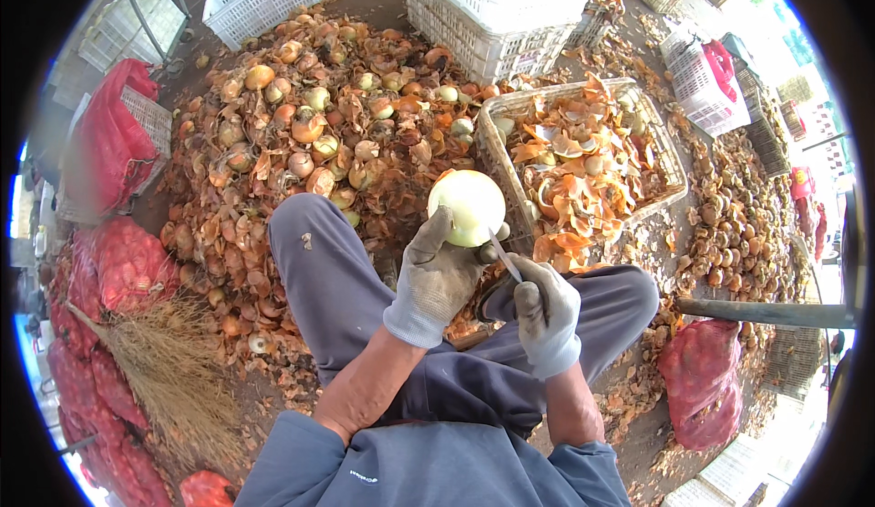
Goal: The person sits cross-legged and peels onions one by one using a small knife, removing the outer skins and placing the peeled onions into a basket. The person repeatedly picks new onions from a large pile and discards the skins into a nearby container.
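My left hand (444,267), in a grey-coated work glove, grips a large pale onion (472,206) with its thumb on the near side. Most of the onion's visible surface is smooth and white, with a thin orange edge at its upper left. In my right hand (549,312), gloved the same way, is a small knife (504,255). Its blade points up and left, with the tip at the onion's lower right side. The knife's handle is mostly hidden in my fist. Both hands are above my lap, between my bent knees.
Ahead lies a heap of onions and loose skins (307,124). A crate (489,138) of peelings stands right of the onion, below stacked white plastic crates (444,14). Red mesh sacks (133,261) and a straw broom (164,370) lie left; another sack (703,384) sits right, near a pole (765,313).
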Demonstrator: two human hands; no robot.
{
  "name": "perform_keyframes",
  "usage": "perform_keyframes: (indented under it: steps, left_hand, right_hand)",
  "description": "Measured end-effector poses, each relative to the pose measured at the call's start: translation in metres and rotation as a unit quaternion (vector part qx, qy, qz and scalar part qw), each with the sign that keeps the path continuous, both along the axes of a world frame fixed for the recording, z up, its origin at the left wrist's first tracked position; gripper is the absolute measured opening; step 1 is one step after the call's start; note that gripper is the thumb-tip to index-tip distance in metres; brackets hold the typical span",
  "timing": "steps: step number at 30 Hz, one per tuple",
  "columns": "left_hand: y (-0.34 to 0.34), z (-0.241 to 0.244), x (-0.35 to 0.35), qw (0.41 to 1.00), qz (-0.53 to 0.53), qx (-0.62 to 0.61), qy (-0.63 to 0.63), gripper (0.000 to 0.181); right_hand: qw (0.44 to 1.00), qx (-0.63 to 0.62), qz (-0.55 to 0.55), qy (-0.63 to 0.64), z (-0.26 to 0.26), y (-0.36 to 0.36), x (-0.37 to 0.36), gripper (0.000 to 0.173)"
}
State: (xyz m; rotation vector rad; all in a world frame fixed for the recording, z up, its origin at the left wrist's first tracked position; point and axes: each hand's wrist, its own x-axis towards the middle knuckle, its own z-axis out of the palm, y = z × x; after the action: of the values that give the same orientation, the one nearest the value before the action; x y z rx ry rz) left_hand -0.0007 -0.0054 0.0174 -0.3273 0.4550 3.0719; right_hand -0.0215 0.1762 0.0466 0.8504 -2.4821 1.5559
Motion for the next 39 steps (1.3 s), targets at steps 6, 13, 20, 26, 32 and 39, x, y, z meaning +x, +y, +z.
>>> perform_keyframes:
  steps: [6,13,20,26,32,39]
  left_hand:
    - [0.004,0.001,0.002,0.998,0.016,-0.054,-0.021,0.063]
    - [-0.002,0.010,-0.001,0.998,0.046,0.031,0.007,0.052]
    - [-0.001,0.008,-0.003,0.998,0.044,0.036,0.012,0.057]
    - [0.003,0.012,0.002,0.999,0.017,0.047,0.000,0.062]
    - [0.012,0.013,0.006,0.999,-0.004,0.053,-0.006,0.059]
    - [0.001,0.005,0.004,1.000,-0.015,0.014,-0.011,0.060]
  right_hand:
    - [1.000,-0.016,0.010,0.002,-0.002,-0.001,-0.005,0.038]
    - [1.000,0.005,-0.007,-0.001,-0.003,0.008,-0.003,0.038]
    - [0.997,0.039,-0.021,0.061,0.000,0.007,-0.001,0.030]
    - [0.998,0.032,-0.016,0.058,-0.002,0.003,-0.006,0.027]
    - [0.978,0.065,-0.085,0.177,-0.010,-0.003,-0.007,0.028]
    - [0.932,-0.198,-0.081,-0.294,-0.004,-0.004,0.012,0.041]
